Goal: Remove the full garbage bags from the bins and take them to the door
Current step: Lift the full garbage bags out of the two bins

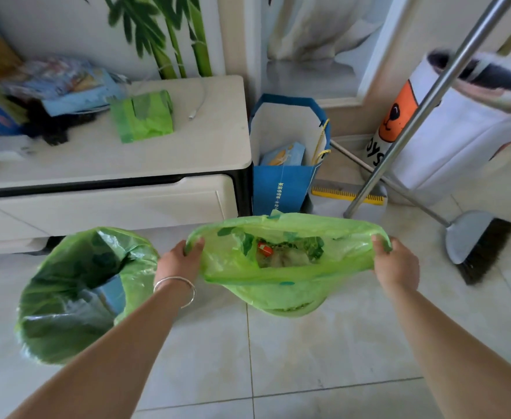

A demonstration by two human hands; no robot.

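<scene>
A green garbage bag with rubbish inside hangs above the tiled floor, its mouth stretched wide. My left hand grips the bag's left rim and my right hand grips its right rim. To the left stands a bin lined with another green bag, with a blue item lying inside it.
A low cream cabinet stands behind the bin, carrying a pack of green bags, books and a cable. A blue paper bag sits beside it. A broom, dustpan and metal pole stand at the right.
</scene>
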